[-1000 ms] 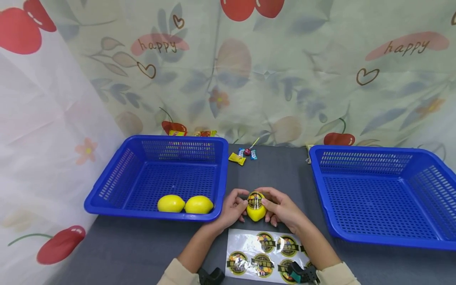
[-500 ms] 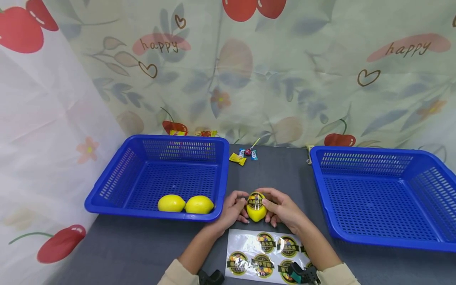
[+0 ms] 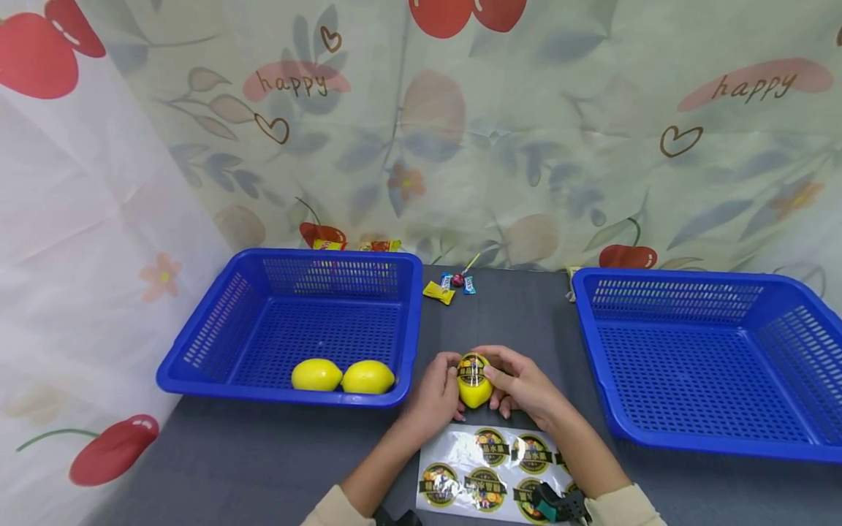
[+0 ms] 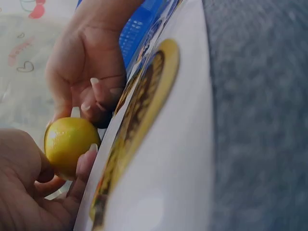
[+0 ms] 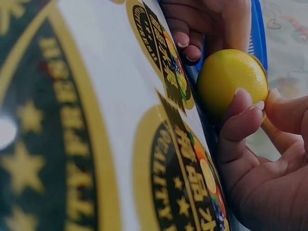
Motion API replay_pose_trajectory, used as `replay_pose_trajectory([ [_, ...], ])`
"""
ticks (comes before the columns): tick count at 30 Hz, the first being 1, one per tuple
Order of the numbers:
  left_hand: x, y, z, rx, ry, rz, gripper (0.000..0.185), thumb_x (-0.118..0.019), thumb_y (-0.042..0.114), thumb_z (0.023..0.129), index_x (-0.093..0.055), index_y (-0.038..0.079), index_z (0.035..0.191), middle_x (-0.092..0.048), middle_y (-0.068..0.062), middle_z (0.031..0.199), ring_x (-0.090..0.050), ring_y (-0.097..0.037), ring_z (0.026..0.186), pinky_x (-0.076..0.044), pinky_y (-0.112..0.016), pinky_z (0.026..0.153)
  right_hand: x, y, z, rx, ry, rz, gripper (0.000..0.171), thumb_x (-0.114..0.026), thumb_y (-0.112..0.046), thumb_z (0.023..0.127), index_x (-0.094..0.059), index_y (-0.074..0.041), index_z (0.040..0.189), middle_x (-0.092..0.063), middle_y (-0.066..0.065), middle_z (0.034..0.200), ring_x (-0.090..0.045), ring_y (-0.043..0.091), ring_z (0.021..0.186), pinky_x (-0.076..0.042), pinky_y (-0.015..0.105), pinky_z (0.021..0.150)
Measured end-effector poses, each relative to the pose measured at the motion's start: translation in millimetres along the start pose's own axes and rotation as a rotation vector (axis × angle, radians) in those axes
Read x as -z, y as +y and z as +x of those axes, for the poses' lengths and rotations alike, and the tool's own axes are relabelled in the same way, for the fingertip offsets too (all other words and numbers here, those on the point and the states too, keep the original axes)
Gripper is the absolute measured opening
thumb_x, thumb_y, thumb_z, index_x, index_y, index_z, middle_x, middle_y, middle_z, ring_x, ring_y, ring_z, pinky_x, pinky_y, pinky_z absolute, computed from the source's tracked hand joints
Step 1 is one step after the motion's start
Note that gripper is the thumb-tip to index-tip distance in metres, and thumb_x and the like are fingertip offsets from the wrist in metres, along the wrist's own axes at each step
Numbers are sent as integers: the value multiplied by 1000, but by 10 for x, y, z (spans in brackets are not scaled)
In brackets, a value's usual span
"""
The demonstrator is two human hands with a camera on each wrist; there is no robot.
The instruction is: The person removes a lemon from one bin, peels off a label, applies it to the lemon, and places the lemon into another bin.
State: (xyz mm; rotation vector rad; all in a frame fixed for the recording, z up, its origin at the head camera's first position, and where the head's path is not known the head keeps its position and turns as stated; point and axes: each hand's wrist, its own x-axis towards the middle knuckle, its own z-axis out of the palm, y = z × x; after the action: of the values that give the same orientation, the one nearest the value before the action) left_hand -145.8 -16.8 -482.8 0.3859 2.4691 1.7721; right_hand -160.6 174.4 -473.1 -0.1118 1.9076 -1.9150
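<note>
A yellow lemon (image 3: pixel 475 397) stands between both hands at the middle of the table, a round black and gold sticker (image 3: pixel 471 371) on its upward side. My right hand (image 3: pixel 525 386) holds it from the right, thumb on the sticker's edge. From the left, my left hand (image 3: pixel 434 396) curls its fingers and thumb against the fruit. Both wrist views show fingertips of each hand on the lemon (image 4: pixel 72 144), (image 5: pixel 231 82); its stickered side is mostly turned away there. Just in front of the hands lies a white sheet (image 3: pixel 454 447) of similar round stickers.
At left, a blue basket (image 3: pixel 263 397) contains two lemons (image 3: pixel 316 375). Another blue basket (image 3: pixel 717 443) stands at right. Small wrapped candies (image 3: pixel 438 293) and a lollipop (image 3: pixel 457 280) lie at the back, before a printed curtain (image 3: pixel 493 146).
My left hand has turned over and its wrist has shifted right, its fingers now closer against the lemon. The right hand and the lemon have stayed nearly still.
</note>
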Motion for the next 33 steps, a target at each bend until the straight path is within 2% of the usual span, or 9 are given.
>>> replay_pose_trajectory([
  [2,2,-3,4,-6,18,54,28,-40,2,104,-48,-3,130,-58,-14,94,-57,-14,52,-51,-27,44,-3,3,5,-1,0,-2,40,-52,-16,106,-49,-8,145,-56,16,126,-58,17,59,-48,25,48],
  [7,29,-22,16,-37,32,105,31,-44,2,101,-48,-2,132,-62,-12,95,-55,-11,52,-49,-25,41,-7,6,4,3,1,-9,42,-54,-18,105,-49,-8,145,-57,16,125,-58,17,58,-49,26,48],
  [9,38,-33,18,-41,9,55,31,-43,-1,102,-46,-3,133,-61,-13,96,-56,-12,54,-50,-26,43,-7,8,3,2,3,-8,42,-54,-18,105,-49,-8,145,-57,16,124,-58,17,58,-49,26,48],
  [12,40,-46,17,-10,-34,-109,29,-38,-4,104,-44,-6,132,-59,-16,92,-57,-16,56,-54,-32,46,-8,7,3,-4,7,-1,41,-53,-16,105,-49,-8,145,-56,17,123,-57,18,58,-50,26,48],
  [14,37,-44,14,32,-49,-216,27,-35,-2,106,-43,-6,131,-57,-16,86,-56,-18,57,-56,-36,48,-6,10,8,-4,7,-2,40,-52,-16,106,-49,-8,145,-56,17,123,-57,18,58,-50,27,48],
  [16,29,-33,12,85,-49,-281,27,-33,2,107,-44,-5,131,-56,-16,81,-56,-19,56,-56,-39,48,-9,12,12,-5,8,-4,40,-51,-15,106,-49,-8,145,-56,17,123,-57,18,58,-50,27,49],
  [22,-16,6,-6,203,-58,-338,28,-30,10,110,-41,1,134,-57,-17,85,-60,-18,53,-54,-36,45,-28,10,11,4,-3,-9,40,-50,-15,106,-49,-8,145,-56,16,123,-57,18,59,-51,26,49],
  [33,-51,9,10,233,-25,-379,26,-29,13,111,-40,2,133,-59,-18,80,-60,-17,48,-55,-36,44,-42,-2,2,9,11,-27,40,-50,-15,106,-49,-8,145,-57,17,120,-58,18,59,-51,27,50],
])
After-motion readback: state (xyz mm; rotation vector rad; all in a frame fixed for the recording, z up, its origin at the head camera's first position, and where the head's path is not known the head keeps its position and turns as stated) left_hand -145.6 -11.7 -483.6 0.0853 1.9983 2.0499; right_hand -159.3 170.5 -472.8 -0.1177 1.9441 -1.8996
